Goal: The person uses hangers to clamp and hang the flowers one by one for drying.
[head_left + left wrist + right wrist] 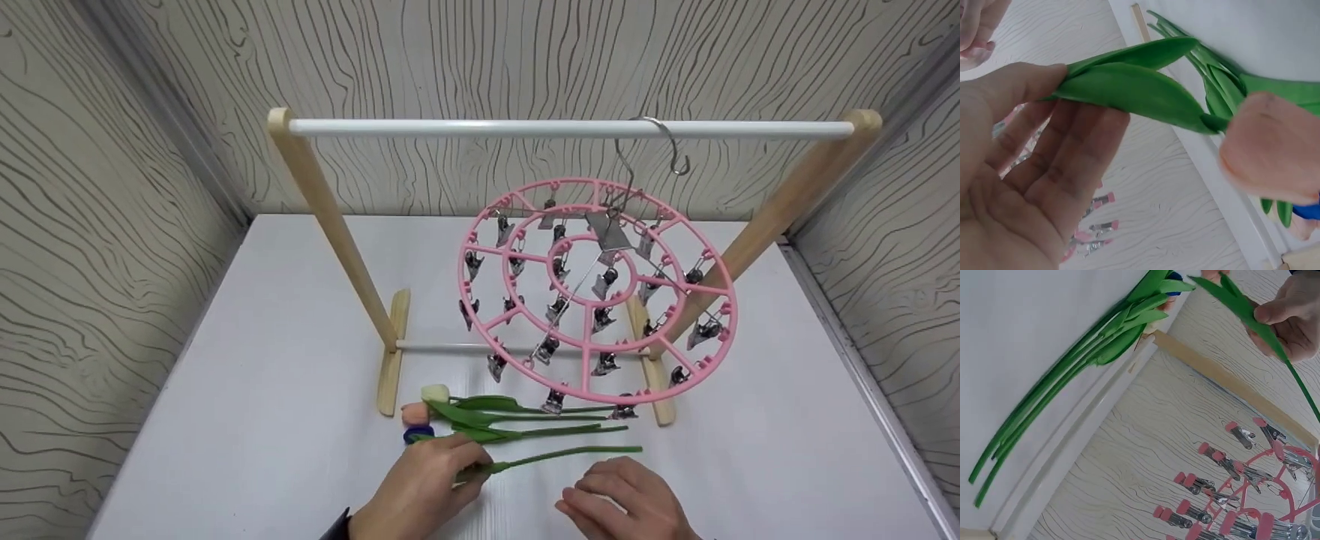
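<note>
1. A white, smooth table (285, 337) is seen at the centre.
2. A frame of pale wood is stood on it: two slanting wooden uprights (330, 225) are set in flat wooden feet (391, 379).
3. The uprights are joined at the top by a thick white rod (480, 129) and, near the table, by a thin white bar (465, 346).
4. Over the white rod, right of its middle, a curved silver metal hook (671, 142) is hung.
5. From the hook a round pink plastic hanger (587, 324), made of concentric rings joined by spokes, is suspended; the right upright is partly covered by it.
6. Many small silver metal clips (547, 349) are attached around its rings.
7. Behind, a pale wall (420, 172) is patterned with dark, wavy wood-grain lines; a grey strip (157, 105) is fitted in the left corner.
</note>
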### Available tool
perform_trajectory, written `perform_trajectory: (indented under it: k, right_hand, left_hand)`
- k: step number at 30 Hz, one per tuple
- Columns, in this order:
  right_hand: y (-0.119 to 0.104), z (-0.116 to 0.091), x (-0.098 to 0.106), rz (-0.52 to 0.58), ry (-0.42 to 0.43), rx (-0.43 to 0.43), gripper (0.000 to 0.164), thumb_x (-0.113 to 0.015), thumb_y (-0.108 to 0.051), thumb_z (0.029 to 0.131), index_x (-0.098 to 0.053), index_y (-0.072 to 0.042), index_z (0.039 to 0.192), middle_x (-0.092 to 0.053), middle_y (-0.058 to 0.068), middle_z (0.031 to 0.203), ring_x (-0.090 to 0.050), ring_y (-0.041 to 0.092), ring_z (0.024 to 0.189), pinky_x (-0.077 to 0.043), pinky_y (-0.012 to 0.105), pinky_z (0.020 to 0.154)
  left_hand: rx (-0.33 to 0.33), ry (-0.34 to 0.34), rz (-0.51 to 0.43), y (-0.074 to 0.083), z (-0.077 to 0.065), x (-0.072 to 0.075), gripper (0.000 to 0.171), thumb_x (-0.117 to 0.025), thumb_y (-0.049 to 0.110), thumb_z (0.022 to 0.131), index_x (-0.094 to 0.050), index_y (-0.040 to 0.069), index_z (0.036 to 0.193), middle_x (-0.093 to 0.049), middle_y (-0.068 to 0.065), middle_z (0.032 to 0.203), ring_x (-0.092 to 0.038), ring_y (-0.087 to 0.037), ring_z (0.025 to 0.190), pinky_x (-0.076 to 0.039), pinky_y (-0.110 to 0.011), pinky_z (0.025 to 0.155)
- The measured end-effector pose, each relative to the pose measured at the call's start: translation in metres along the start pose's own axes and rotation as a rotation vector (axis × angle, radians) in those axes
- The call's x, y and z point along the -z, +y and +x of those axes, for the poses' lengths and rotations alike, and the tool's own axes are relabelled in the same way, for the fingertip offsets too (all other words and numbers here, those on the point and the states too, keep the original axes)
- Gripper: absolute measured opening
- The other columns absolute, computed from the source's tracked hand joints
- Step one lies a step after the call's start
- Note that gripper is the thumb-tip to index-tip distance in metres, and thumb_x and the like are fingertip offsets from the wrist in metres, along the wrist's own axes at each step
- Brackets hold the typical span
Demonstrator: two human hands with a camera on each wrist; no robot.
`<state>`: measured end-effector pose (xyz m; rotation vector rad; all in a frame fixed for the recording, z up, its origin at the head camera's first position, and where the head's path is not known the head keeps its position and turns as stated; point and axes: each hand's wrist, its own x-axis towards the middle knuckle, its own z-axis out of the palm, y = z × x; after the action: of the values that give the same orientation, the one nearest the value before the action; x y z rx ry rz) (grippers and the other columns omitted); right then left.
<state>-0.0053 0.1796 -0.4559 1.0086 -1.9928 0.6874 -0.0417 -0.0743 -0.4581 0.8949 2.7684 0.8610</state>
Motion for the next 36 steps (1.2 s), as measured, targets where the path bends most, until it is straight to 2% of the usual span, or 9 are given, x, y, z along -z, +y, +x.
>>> perform_trajectory:
  k: [3,7,11,15,20,27,33,36]
  right_hand:
    - [0.0,0.009,-0.005,0.071,0.106,-0.107,0.022,-0.071,-0.027,0.087,-0.074,-0.007,0.079,-0.065,0.002,0.071,-0.059,0.01,0.067,-0.053,0.014,0.063]
    - [0.0,0.013,-0.013,0.049,0.18,-0.244,0.024,-0.075,-0.026,0.084,-0.074,-0.002,0.084,-0.069,0.007,0.075,-0.066,0.01,0.069,-0.055,0.01,0.07]
    - [0.004,0.015,-0.021,0.073,0.248,-0.306,0.03,-0.083,-0.014,0.074,-0.073,0.005,0.095,-0.074,0.016,0.084,-0.071,0.012,0.079,-0.056,0.011,0.077]
    - [0.008,0.017,-0.026,0.086,0.224,-0.389,0.048,-0.086,-0.002,0.064,-0.07,0.005,0.108,-0.074,0.019,0.097,-0.072,0.012,0.093,-0.055,0.012,0.084]
    - [0.013,0.019,-0.031,0.065,0.184,-0.463,0.061,-0.087,0.004,0.058,-0.069,-0.003,0.115,-0.074,0.013,0.105,-0.069,0.004,0.102,-0.055,0.012,0.086]
    - [0.017,0.03,-0.035,0.12,0.193,-0.52,0.057,-0.085,0.003,0.063,-0.069,-0.007,0.116,-0.075,0.01,0.109,-0.069,0.002,0.104,-0.056,0.013,0.084]
    - [0.016,0.038,-0.033,0.236,0.148,-0.693,0.039,-0.082,-0.002,0.071,-0.073,-0.015,0.106,-0.077,0.006,0.095,-0.072,0.0,0.085,-0.059,0.016,0.071]
    - [0.016,0.039,-0.033,0.317,0.139,-0.744,0.032,-0.079,-0.001,0.075,-0.073,-0.015,0.103,-0.077,0.008,0.089,-0.073,0.003,0.081,-0.059,0.018,0.069]
  left_hand:
    - [-0.004,0.062,-0.1,-0.002,-0.003,0.004,0.013,-0.073,0.013,0.083,-0.071,0.021,0.093,-0.072,0.009,0.092,-0.061,0.006,0.081,-0.057,-0.014,0.071]
    - [-0.034,0.14,-0.249,-0.005,-0.004,0.005,0.014,-0.073,0.009,0.083,-0.069,0.018,0.093,-0.073,0.006,0.095,-0.064,0.005,0.083,-0.056,-0.01,0.071]
    - [-0.087,0.224,-0.339,-0.006,-0.003,0.0,0.014,-0.074,0.007,0.082,-0.067,0.016,0.092,-0.074,0.003,0.094,-0.07,-0.001,0.083,-0.056,-0.009,0.069]
    - [-0.1,0.269,-0.4,-0.005,0.0,-0.004,0.012,-0.073,0.008,0.083,-0.067,0.014,0.092,-0.074,0.001,0.094,-0.072,-0.003,0.083,-0.057,-0.012,0.068]
    - [-0.092,0.305,-0.46,-0.005,0.005,-0.007,0.008,-0.073,0.012,0.085,-0.067,0.013,0.091,-0.074,0.001,0.093,-0.071,-0.003,0.081,-0.058,-0.012,0.066]
    - [-0.026,0.32,-0.525,-0.003,0.013,-0.01,0.006,-0.072,0.022,0.087,-0.068,0.02,0.092,-0.074,0.004,0.093,-0.07,-0.003,0.084,-0.058,-0.013,0.069]
    - [-0.005,0.322,-0.573,0.0,0.02,-0.013,0.007,-0.071,0.025,0.087,-0.068,0.021,0.092,-0.074,0.003,0.094,-0.071,-0.003,0.084,-0.058,-0.014,0.071]
    - [-0.013,0.324,-0.599,0.001,0.024,-0.015,0.008,-0.071,0.024,0.087,-0.068,0.019,0.092,-0.074,0.001,0.095,-0.072,-0.004,0.083,-0.058,-0.015,0.07]
